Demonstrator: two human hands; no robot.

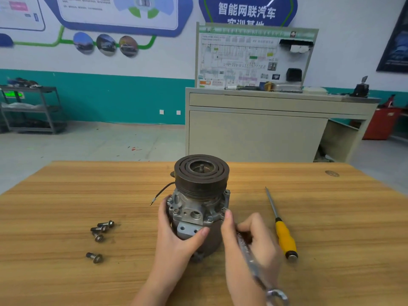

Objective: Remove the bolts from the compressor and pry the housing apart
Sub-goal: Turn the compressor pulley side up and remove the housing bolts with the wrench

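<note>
Head view: the grey cast-metal compressor (pixel 199 206) with its dark grooved pulley on top stands upright mid-desk, just in front of me. My left hand (pixel 176 235) wraps the body, fingers curled round the back, thumb pressed across the front block. My right hand (pixel 247 244) grips the long silver combination wrench (pixel 254 259), fingers closed on the shank, its far end at a flange bolt (pixel 223 210) on the right rim. Four loose dark bolts (pixel 100 234) lie on the wooden desk (pixel 66 195) to the left, a yellow-handled screwdriver (pixel 282 230) to the right, apart from the housing. I reckon more bolts remain. Best bet: seat the wrench squarely on the head, brace hard with the left hand, and turn in short, steady strokes so nothing slips or tips.
</note>
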